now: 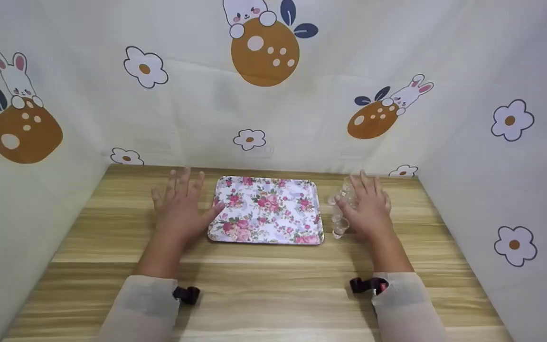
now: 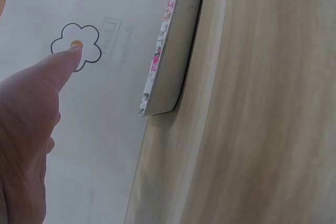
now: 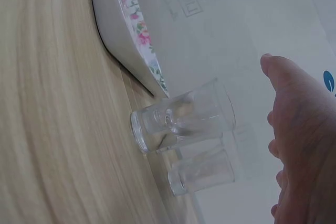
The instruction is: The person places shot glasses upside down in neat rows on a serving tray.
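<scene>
Head view: left hand (image 1: 178,212) and right hand (image 1: 369,211), fingers apart, hold nothing; shot glasses (image 3: 197,113) look slippery, breakable, best gripped mid-wall; floral tray (image 1: 266,213) likely stiff, rim-held.

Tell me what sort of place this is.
Likely a screened-off tabletop workspace: a wood-grain table bordered on three sides by bunny-print sheeting, with a floral tray and clear glasses on it.

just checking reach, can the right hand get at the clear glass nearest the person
Probably yes: the right hand, holding nothing, is beside that clear glass, and the right wrist view shows nothing between them.
</scene>
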Demonstrator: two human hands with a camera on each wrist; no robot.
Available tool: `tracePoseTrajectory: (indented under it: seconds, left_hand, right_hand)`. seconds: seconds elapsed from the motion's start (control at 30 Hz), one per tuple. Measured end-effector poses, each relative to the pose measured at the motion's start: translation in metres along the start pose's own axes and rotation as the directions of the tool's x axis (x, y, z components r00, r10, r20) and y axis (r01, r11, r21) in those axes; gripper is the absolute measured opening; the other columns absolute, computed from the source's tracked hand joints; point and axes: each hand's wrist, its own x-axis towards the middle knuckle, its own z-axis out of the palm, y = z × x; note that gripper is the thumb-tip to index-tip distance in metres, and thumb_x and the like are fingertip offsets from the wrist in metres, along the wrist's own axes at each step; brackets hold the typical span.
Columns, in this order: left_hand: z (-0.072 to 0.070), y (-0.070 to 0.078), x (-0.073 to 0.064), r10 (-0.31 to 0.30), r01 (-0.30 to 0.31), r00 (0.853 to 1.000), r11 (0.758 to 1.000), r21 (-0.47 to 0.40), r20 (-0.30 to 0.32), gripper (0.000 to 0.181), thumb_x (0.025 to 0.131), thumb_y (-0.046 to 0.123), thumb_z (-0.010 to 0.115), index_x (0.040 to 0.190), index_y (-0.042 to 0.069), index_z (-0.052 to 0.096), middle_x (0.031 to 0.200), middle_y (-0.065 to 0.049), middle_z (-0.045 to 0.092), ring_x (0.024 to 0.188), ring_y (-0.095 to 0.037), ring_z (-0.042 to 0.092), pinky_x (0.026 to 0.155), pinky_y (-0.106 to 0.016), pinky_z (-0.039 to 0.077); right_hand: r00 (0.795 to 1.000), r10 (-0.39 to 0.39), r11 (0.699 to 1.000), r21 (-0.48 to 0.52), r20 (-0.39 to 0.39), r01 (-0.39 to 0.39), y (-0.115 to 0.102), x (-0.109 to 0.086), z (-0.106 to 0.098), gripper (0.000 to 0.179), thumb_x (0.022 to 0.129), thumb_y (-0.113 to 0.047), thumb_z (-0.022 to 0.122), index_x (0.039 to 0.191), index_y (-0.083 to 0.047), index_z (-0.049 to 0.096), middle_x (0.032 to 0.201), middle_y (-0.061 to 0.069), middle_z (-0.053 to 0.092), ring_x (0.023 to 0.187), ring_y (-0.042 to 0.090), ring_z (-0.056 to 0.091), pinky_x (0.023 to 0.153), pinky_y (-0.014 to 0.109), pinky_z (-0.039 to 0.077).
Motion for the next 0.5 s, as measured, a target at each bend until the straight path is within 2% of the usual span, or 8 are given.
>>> tracePoseTrajectory:
  seconds: [0.17, 0.3, 0.4, 0.5]
  left_hand:
    - [-0.0022, 0.0011, -0.0005, 0.0, 0.0, 1.0, 1.0, -0.002, 0.009, 0.111, 0.087, 0.099, 0.026, 0.173, 0.034, 0.0, 0.179, 0.001, -0.02, 0.168, -0.042, -0.014, 0.121, -0.072, -0.028]
    - [-0.003, 0.0004, -0.0001, 0.009, -0.009, 0.999, 1.0, -0.01, 0.039, 0.113, 0.087, 0.098, 0.031, 0.173, 0.031, 0.002, 0.18, -0.001, -0.017, 0.168, -0.042, -0.013, 0.122, -0.074, -0.027]
    - [-0.0028, 0.0003, -0.0006, 0.033, -0.032, 0.995, 0.999, -0.01, 0.089, 0.114, 0.088, 0.096, 0.038, 0.174, 0.029, 0.003, 0.182, -0.003, -0.015, 0.168, -0.042, -0.012, 0.123, -0.077, -0.022]
    - [-0.0008, 0.002, -0.0029, 0.075, -0.071, 0.984, 0.997, -0.026, 0.162, 0.116, 0.089, 0.09, 0.049, 0.175, 0.025, 0.006, 0.183, -0.009, -0.01, 0.169, -0.043, -0.009, 0.126, -0.08, -0.014]
  right_hand:
    - [1.0, -0.008, 1.0, 0.004, -0.002, 0.008, -0.0016, -0.0007, -0.0007, 0.088, 0.102, -0.074, 0.048, 0.173, -0.03, 0.021, 0.183, 0.006, 0.009, 0.168, 0.046, 0.0, 0.128, 0.08, 0.005]
    - [1.0, -0.007, 1.0, 0.004, 0.006, 0.007, -0.0018, -0.001, -0.001, 0.087, 0.103, -0.072, 0.049, 0.173, -0.031, 0.019, 0.184, 0.006, 0.008, 0.168, 0.046, -0.002, 0.129, 0.08, 0.003]
    - [1.0, -0.005, 1.0, 0.005, 0.01, 0.005, -0.0016, -0.0009, -0.0012, 0.087, 0.103, -0.074, 0.048, 0.173, -0.032, 0.018, 0.184, 0.004, 0.006, 0.169, 0.045, -0.004, 0.129, 0.079, 0.003]
    - [1.0, -0.004, 1.0, 0.005, 0.017, 0.004, -0.0003, -0.0004, -0.0005, 0.088, 0.102, -0.077, 0.045, 0.173, -0.032, 0.017, 0.184, 0.004, 0.005, 0.169, 0.045, -0.005, 0.128, 0.08, 0.002]
